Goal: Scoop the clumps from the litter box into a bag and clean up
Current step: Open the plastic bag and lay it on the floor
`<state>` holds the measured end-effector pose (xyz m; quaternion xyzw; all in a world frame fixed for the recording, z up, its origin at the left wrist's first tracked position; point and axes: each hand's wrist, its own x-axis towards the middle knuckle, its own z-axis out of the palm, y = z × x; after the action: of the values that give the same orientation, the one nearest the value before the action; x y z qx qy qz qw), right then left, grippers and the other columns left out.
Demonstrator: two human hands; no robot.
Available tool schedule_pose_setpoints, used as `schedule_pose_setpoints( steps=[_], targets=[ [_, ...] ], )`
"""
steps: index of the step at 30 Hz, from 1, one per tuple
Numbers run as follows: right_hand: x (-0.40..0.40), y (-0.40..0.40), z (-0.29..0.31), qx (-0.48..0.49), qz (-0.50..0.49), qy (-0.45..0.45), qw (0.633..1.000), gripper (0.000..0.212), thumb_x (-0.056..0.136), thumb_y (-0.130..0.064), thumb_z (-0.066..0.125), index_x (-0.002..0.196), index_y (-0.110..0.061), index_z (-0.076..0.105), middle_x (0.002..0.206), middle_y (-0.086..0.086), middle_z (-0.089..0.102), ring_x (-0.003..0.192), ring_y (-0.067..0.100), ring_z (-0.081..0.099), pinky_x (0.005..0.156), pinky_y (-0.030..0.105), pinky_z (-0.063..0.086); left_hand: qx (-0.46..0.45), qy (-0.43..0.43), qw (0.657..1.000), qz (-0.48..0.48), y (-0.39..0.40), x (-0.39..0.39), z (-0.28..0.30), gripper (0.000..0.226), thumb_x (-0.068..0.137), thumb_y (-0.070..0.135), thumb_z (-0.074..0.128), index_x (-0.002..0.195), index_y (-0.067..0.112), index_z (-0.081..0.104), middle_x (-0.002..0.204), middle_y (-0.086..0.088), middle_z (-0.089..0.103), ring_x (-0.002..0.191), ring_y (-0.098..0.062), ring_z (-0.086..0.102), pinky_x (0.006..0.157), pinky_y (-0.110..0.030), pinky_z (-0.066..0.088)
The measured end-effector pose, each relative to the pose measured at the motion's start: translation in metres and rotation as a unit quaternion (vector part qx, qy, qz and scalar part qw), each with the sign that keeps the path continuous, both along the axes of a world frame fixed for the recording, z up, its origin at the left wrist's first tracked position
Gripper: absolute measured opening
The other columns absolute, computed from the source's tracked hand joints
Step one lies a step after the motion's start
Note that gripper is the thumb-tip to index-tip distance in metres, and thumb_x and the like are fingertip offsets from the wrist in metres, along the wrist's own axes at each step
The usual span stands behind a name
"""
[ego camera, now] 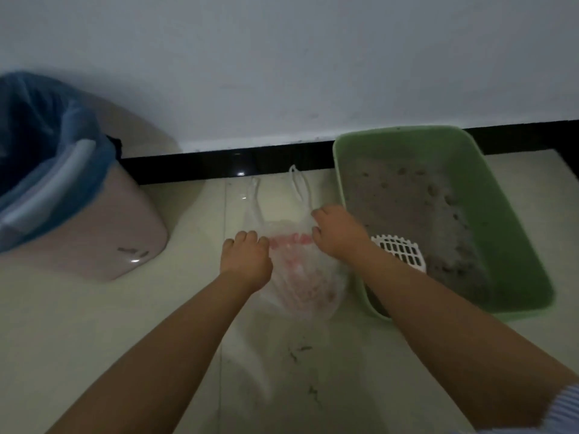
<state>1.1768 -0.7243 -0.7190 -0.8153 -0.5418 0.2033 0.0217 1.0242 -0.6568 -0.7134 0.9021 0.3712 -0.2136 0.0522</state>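
Both bare forearms reach from the lower edge of the frame up toward its centre, where a thin, see-through plastic bag (300, 277) with faint red print lies flat on the pale tiled floor (94, 324). The left hand (246, 256) sits at the bag's left edge, back of the hand up, knuckles bent and fingers curled down onto the plastic, pinching it as far as can be seen. The right hand (336, 233) is slightly higher in the frame, at the bag's upper right corner near the base of one handle loop, its fingers likewise curled over and gripping the film. The two handle loops stretch away toward the black baseboard (219, 161) under the grey wall (282, 57). The right forearm crosses over the near left corner of the green litter box (501, 214), which stands on the floor at centre right of the frame, just beside the bag. Grey litter (407, 202) fills the box, with several darker clumps (435, 191) scattered across its surface. A white slotted scoop (399, 250) rests in the litter at the box's near left side, close to the right wrist. At the left of the frame stands a pink bin (103, 245) lined with a blue bag (47, 120), well apart from the hands. A striped sleeve (567, 408) shows at the lower right corner.
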Motion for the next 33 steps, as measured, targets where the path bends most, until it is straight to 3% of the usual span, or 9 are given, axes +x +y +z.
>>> schedule_pose_setpoints(
  steps=[7,10,13,18,21,25,29,31,33],
  targets=[
    [-0.037,0.031,-0.064,-0.090,0.067,-0.006,0.994,0.073,0.092,-0.022,0.046,0.148,-0.016,0.001,0.157,0.004,0.004,0.146,0.023,-0.005,0.118,0.043,-0.001,-0.058,-0.011,0.997,0.057,0.006,-0.054,-0.035,0.048,0.096,0.030,0.038,0.141,0.015,0.029,0.142,-0.007,0.035,0.130,-0.025,0.034,0.103,-0.035,0.033],
    [-0.040,0.034,-0.064,-0.117,0.106,0.010,0.987,0.058,0.089,-0.024,0.049,0.142,-0.011,0.029,0.147,0.009,0.036,0.139,0.020,0.027,0.116,0.039,0.008,-0.151,-0.088,0.973,0.153,0.013,-0.068,-0.036,0.053,0.097,0.033,0.041,0.143,0.012,0.027,0.142,-0.010,0.038,0.129,-0.025,0.038,0.103,-0.032,0.035],
    [-0.051,0.037,-0.049,-0.100,0.144,0.038,0.984,0.031,0.086,-0.023,0.045,0.100,-0.003,0.063,0.110,0.018,0.064,0.107,0.027,0.057,0.095,0.030,0.037,-0.252,-0.186,0.903,0.295,0.024,-0.067,-0.029,0.058,0.097,0.036,0.044,0.143,0.007,0.027,0.141,-0.015,0.043,0.128,-0.026,0.043,0.101,-0.027,0.035],
    [-0.059,0.029,-0.012,-0.041,0.218,0.038,0.974,0.031,0.095,-0.015,0.043,0.064,-0.016,0.049,0.075,0.004,0.052,0.084,0.028,0.048,0.068,0.027,0.029,-0.382,-0.352,0.709,0.477,0.030,-0.058,-0.018,0.060,0.090,0.051,0.047,0.136,0.013,0.038,0.110,-0.009,0.058,0.096,-0.022,0.058,0.083,-0.032,0.046],
    [-0.063,0.006,0.014,-0.016,0.276,0.021,0.961,0.026,0.096,-0.017,0.040,0.101,-0.015,0.066,0.099,0.007,0.057,0.098,0.025,0.053,0.071,0.023,0.028,-0.510,-0.380,0.582,0.507,0.029,-0.062,-0.007,0.049,0.089,0.053,0.045,0.123,0.018,0.043,0.064,-0.003,0.054,0.060,-0.014,0.051,0.063,-0.028,0.046],
    [-0.067,-0.012,0.032,-0.007,0.305,0.006,0.952,0.032,0.096,-0.014,0.038,0.118,-0.018,0.061,0.112,0.010,0.058,0.105,0.024,0.055,0.076,0.028,0.038,-0.538,-0.346,0.644,0.419,0.027,-0.061,0.005,0.050,0.090,0.048,0.045,0.135,0.032,0.034,0.061,0.001,0.050,0.051,-0.008,0.048,0.059,-0.023,0.043],
    [-0.072,-0.007,0.029,-0.028,0.312,-0.017,0.950,0.032,0.096,-0.013,0.039,0.120,-0.018,0.059,0.115,0.007,0.057,0.108,0.023,0.054,0.077,0.026,0.036,-0.521,-0.306,0.712,0.357,0.024,-0.060,0.014,0.019,0.089,0.034,0.055,0.107,0.028,0.057,0.094,0.006,0.056,0.094,-0.013,0.052,0.084,-0.029,0.040],
    [-0.075,-0.004,0.027,-0.031,0.308,-0.016,0.951,0.033,0.096,-0.012,0.039,0.121,-0.018,0.058,0.114,0.006,0.057,0.106,0.023,0.054,0.074,0.023,0.032,-0.512,-0.313,0.701,0.386,0.023,-0.062,0.011,0.001,0.088,0.027,0.058,0.089,0.026,0.058,0.099,0.009,0.055,0.106,-0.014,0.048,0.089,-0.032,0.037],
    [-0.075,-0.002,0.026,-0.019,0.307,-0.009,0.951,0.035,0.094,-0.008,0.040,0.122,-0.020,0.058,0.113,0.006,0.057,0.104,0.024,0.055,0.076,0.023,0.037,-0.510,-0.345,0.655,0.438,0.022,-0.065,0.006,0.008,0.089,0.026,0.057,0.098,0.024,0.056,0.110,0.004,0.052,0.112,-0.016,0.045,0.093,-0.034,0.036]
  ],
)
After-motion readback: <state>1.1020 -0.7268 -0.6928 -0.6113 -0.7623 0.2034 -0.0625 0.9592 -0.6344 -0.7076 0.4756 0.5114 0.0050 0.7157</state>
